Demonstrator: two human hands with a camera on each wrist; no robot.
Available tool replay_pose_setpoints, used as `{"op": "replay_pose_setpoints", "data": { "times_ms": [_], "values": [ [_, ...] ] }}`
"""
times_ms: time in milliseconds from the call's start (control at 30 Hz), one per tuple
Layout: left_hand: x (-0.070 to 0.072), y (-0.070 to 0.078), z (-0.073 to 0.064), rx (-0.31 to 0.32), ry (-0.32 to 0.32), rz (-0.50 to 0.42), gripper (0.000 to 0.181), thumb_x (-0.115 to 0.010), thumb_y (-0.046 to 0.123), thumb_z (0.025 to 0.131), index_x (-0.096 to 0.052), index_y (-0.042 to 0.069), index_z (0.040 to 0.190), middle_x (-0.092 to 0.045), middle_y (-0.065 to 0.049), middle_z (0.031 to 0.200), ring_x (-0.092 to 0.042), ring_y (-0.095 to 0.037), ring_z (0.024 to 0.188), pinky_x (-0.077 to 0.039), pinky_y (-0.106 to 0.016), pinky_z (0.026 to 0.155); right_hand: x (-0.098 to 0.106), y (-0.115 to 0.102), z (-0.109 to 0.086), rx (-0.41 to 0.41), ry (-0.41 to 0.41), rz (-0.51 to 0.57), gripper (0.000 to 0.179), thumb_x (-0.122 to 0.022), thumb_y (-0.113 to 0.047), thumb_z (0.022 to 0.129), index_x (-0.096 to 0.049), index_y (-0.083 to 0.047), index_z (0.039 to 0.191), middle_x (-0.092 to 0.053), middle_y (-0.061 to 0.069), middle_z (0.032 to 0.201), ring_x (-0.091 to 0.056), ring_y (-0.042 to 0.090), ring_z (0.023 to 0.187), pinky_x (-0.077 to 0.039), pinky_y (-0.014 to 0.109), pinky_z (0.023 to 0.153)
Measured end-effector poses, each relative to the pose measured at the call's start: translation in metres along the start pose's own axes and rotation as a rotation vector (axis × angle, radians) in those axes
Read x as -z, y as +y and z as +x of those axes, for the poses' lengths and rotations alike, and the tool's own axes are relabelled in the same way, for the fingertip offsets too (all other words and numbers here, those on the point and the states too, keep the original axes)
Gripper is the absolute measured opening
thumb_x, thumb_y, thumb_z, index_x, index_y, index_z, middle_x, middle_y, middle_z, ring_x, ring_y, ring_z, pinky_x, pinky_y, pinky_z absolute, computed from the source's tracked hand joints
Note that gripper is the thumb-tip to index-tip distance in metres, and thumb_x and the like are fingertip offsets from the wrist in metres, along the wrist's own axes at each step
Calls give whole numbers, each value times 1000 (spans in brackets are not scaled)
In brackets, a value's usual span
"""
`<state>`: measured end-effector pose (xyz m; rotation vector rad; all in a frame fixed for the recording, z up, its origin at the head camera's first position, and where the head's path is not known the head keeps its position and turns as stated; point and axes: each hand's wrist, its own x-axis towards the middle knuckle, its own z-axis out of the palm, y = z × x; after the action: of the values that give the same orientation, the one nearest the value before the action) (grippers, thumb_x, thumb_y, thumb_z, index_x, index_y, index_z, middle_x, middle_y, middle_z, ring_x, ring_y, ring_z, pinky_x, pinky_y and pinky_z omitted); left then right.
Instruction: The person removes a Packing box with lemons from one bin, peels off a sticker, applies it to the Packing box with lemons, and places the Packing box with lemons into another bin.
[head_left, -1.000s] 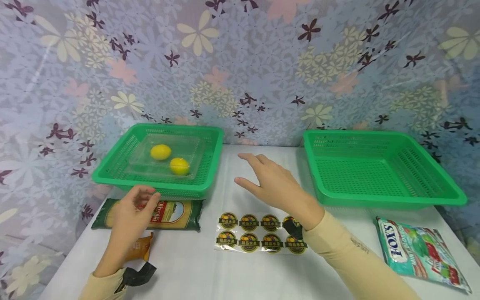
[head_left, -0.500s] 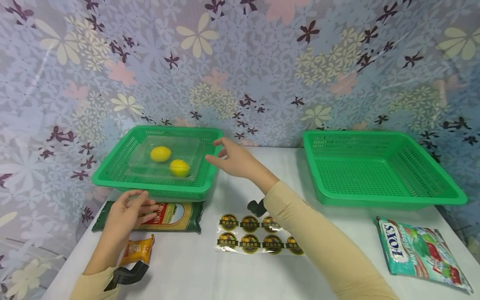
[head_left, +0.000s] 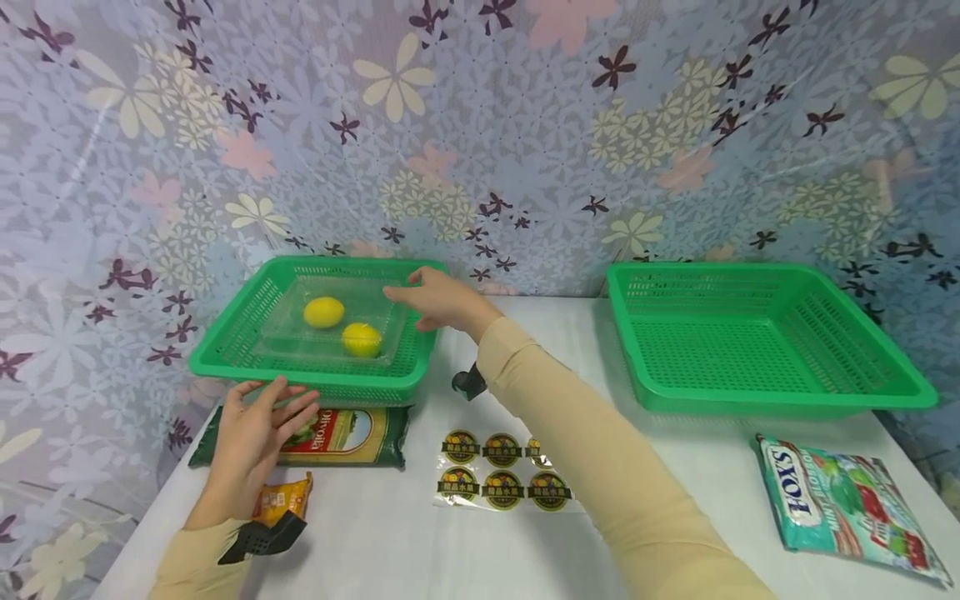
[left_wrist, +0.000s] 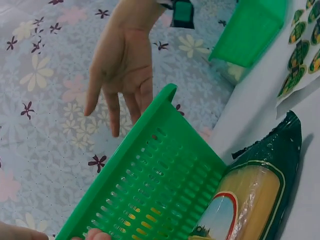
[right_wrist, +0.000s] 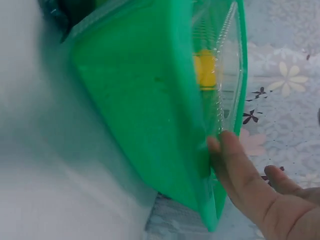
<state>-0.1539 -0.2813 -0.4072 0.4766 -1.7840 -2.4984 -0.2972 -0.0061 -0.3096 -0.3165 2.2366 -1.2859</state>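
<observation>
Two lemons (head_left: 324,312) lie in a clear plastic box (head_left: 281,337) inside the left green basket (head_left: 360,385). My right hand (head_left: 446,302) reaches over this basket's right rim, its fingers extended to the box's right edge in the head view. In the right wrist view its fingertips (right_wrist: 227,140) are at the basket's rim. My left hand (head_left: 251,429) is at the basket's front rim with its fingers spread, above a green and yellow Olivoilà pasta bag (head_left: 352,437) that it partly covers. Neither hand grips anything.
A small orange packet (head_left: 288,500) lies by the left wrist. A sheet of round fruit stickers (head_left: 502,490) is mid-table, partly behind the right sleeve. Another green basket (head_left: 787,398) stands on the right, with a Fox's candy bag (head_left: 847,508) in front. A floral cloth (head_left: 525,167) hangs behind.
My right hand has moved left from mid-table to the left basket's right rim. My left hand has shifted slightly down and left and its fingers have spread.
</observation>
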Motion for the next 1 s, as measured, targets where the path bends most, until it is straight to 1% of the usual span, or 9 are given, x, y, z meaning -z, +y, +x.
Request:
{"op": "replay_pose_setpoints", "data": {
  "times_ms": [167,300,433,600,700,767,900,967,1000],
  "values": [
    [-3,-1,3,19,43,-41,45,-58,23,111,-19,22,135,-55,-2,119,-80,-14,102,-65,-30,99,-5,-7,15,-80,-57,225,84,-53,-53,111,-11,-17,174,-20,20,178,-39,52,155,-47,54,125],
    [-5,-1,5,36,59,-55,38,-55,21,112,-20,23,129,-50,-2,121,-79,-13,103,-65,-29,100,-9,-11,24,-150,-60,335,81,-48,-52,113,-10,-17,174,-8,16,182,-22,56,161,-38,61,129],
    [-5,-1,6,35,52,-52,38,-55,22,112,-21,23,129,-50,-3,121,-79,-14,106,-65,-29,100,-12,-12,34,-183,-20,402,77,-43,-54,114,-11,-18,174,-2,11,183,-16,56,162,-35,65,130],
    [-6,0,6,37,38,-65,38,-56,21,112,-21,23,127,-53,-2,117,-79,-14,104,-65,-30,100,-19,-9,42,-203,10,493,77,-42,-54,114,-11,-18,174,2,11,183,-13,59,161,-28,68,131],
    [-6,-1,6,47,23,-67,38,-56,22,112,-21,23,128,-52,-2,121,-79,-13,105,-64,-31,102,-23,-6,44,-218,12,541,76,-44,-49,115,-10,-18,175,3,15,182,-14,62,159,-31,69,129],
    [-5,0,6,48,18,-57,38,-55,22,112,-21,23,129,-50,-3,123,-79,-12,106,-64,-31,103,-26,-5,45,-225,9,581,76,-45,-45,115,-8,-16,174,-3,23,180,-20,62,158,-35,69,127],
    [-3,1,6,54,18,-45,37,-54,23,113,-20,24,128,-47,-2,124,-78,-12,107,-64,-31,102,-34,-6,48,-251,6,630,77,-52,-36,114,-7,-19,175,-21,37,171,-39,56,153,-49,65,120],
    [-2,1,7,58,19,-48,35,-53,23,113,-20,24,125,-47,-2,124,-78,-12,107,-64,-31,102,-37,-7,49,-259,16,626,79,-56,-33,113,-9,-20,175,-33,37,163,-51,51,143,-54,62,116],
    [-2,1,7,62,16,-52,35,-53,23,113,-20,24,123,-47,-2,124,-78,-12,107,-64,-31,102,-38,-8,49,-265,25,623,80,-59,-32,112,-9,-21,175,-38,36,157,-56,47,134,-56,60,114]
  ]
}}
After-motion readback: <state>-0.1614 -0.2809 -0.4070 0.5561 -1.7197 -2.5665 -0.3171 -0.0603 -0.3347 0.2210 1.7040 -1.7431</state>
